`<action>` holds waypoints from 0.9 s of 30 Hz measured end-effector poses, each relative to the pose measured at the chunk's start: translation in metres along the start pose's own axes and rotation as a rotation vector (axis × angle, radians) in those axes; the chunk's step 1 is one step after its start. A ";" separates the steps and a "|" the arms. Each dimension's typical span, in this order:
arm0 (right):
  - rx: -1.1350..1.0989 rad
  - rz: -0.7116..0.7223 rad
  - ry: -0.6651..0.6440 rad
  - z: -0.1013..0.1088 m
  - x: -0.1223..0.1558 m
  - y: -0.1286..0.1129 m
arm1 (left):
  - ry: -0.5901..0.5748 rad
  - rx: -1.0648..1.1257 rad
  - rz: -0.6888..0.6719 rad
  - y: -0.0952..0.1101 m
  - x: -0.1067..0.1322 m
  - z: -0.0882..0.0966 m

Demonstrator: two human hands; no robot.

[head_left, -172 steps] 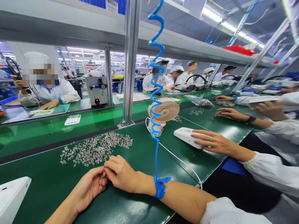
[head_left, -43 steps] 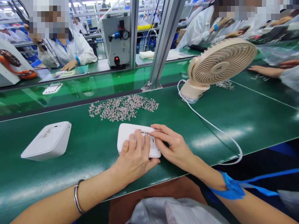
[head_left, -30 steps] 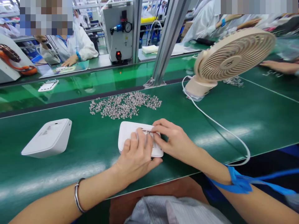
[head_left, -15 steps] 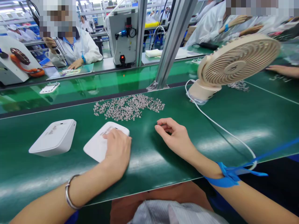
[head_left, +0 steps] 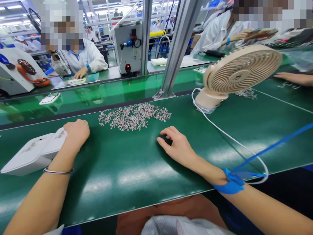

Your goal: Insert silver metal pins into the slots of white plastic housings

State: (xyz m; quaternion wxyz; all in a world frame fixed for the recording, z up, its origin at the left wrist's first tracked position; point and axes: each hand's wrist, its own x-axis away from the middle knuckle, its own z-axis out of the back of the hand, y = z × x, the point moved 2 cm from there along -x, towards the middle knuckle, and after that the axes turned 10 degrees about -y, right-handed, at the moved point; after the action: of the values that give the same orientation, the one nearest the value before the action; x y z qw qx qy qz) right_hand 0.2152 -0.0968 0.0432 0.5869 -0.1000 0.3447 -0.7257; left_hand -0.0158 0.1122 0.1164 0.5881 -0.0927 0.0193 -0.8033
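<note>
My left hand is closed over the near end of a white plastic housing at the left of the green mat. That housing lies against a second white housing further left. My right hand rests arched on the mat in the middle, fingers loosely bent and apart from the thumb, with nothing visible in it. A pile of several small metal parts lies just beyond both hands. A blue strap circles my right wrist and its blue cord runs off to the right.
A beige desk fan stands at the back right, its white cable looping over the mat. A slanted metal post rises behind the pile. Beyond runs a conveyor carrying a white part. Co-workers sit opposite; another person's hand rests far right.
My left hand slid the white housing from the middle of the mat leftward against the other housing. My right hand came off it and now rests on the mat.
</note>
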 end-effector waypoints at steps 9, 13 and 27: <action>-0.031 -0.111 -0.199 0.001 -0.060 0.010 | 0.228 -0.174 -0.441 0.099 0.068 -0.033; -0.047 -0.068 -0.221 -0.007 -0.077 0.005 | -0.028 -0.053 -0.904 0.128 0.106 -0.055; -0.026 0.057 -0.038 -0.017 -0.071 -0.001 | -0.453 1.379 -0.591 0.115 0.079 -0.046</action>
State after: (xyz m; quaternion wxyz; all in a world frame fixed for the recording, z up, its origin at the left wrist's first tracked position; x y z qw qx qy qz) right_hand 0.2262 -0.0253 0.0495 0.6124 -0.1117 0.3456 -0.7021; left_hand 0.0617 -0.0019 0.0654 0.2644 0.1308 -0.6298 -0.7186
